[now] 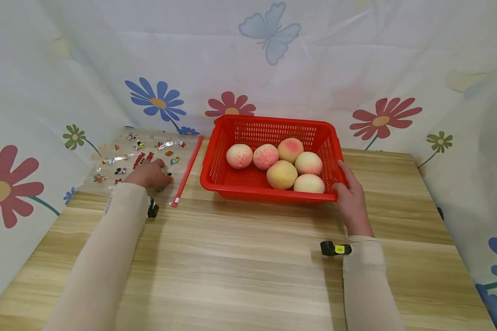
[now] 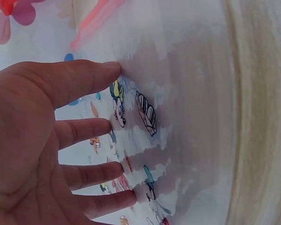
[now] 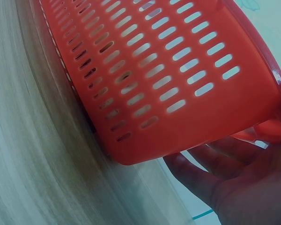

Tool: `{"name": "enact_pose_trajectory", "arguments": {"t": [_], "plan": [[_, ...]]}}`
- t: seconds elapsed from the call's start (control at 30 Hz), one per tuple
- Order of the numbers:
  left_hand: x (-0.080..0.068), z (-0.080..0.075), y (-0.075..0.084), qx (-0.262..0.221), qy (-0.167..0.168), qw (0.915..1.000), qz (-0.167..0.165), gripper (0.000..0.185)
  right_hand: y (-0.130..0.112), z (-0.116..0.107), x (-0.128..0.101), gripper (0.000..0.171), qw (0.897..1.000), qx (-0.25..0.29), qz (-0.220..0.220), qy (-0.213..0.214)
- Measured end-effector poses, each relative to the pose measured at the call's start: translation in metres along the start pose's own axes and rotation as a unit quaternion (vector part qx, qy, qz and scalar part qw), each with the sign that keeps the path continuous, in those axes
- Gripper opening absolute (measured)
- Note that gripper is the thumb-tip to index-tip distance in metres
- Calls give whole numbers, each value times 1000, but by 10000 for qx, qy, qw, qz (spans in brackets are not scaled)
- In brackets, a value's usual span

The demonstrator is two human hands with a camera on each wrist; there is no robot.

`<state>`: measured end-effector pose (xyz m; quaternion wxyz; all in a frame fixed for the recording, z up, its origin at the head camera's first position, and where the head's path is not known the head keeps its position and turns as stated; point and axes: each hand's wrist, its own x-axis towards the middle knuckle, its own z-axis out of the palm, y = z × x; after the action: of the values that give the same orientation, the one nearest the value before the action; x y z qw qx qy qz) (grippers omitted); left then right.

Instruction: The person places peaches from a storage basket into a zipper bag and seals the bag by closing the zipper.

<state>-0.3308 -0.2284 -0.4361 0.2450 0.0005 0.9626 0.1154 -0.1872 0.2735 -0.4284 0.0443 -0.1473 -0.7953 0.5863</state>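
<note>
Your right hand (image 1: 349,197) grips the near right corner of the red slotted plastic basket (image 1: 248,186), which holds six round peach-coloured fruits (image 1: 281,174) on the wooden table (image 1: 240,266). Left of the basket, your left hand (image 1: 151,174) lies flat, fingers spread, on the clear plastic sticker sheet (image 1: 128,156) with its red edge strip.

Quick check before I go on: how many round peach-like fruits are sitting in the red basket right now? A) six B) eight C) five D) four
A: the head view shows six fruits in the red basket, three along the back and three nearer the front right, beside the right hand holding the rim.
</note>
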Motion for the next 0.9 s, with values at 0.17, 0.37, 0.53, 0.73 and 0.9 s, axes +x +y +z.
{"name": "enact_pose_trajectory", "arguments": {"t": [0.17, 0.37, 0.53, 0.73, 0.9], "plan": [[-3, -2, 3, 12, -22, 10000, -5, 74, -1, 0, -1, 60, 10000, -11, 63, 12], [-7, -5, 14, 138, 210, 9997, 55, 69, -1, 0, 0, 60, 10000, -36, 52, 8], [-3, -4, 32, 144, 813, 9959, 377, 63, -1, 1, 0, 60, 10000, -24, 49, 1], [0, 2, 51, -319, 1059, 9927, 479, 53, -2, 1, -1, 60, 10000, -33, 42, -10], [6, 7, 60, -329, 1116, 9920, 499, 49, -3, 1, -1, 60, 10000, -37, 6, 9]]}}
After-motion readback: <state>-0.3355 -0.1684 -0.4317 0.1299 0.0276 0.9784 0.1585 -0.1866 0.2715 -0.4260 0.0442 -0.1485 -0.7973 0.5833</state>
